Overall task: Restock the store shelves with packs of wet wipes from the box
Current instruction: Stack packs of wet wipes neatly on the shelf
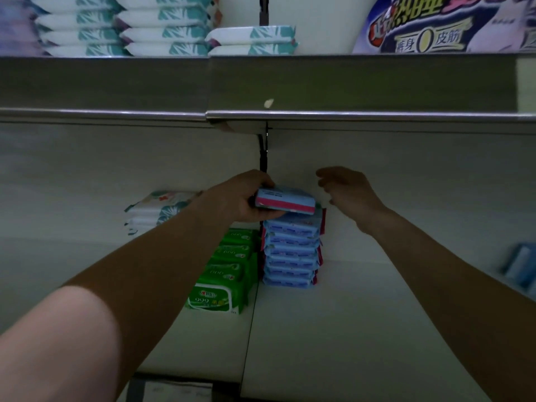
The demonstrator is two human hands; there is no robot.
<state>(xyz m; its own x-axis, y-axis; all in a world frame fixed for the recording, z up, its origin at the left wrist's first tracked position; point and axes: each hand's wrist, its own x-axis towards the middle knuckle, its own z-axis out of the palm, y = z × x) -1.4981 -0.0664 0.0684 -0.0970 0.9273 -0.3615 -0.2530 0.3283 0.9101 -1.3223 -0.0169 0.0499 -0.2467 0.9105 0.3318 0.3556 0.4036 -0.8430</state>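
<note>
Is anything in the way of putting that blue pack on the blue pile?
Nothing I can see. The left hand holds the pack right over the pile, with nothing showing between them. The right hand is open, off to the side.

Blue-pink wipes pack atop blue stack

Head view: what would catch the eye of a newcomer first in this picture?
The left hand grips a blue-and-pink pack right over the blue stack at the middle of the lower shelf. The right hand hovers open just right of it. Green packs lie left of the stack.
</note>
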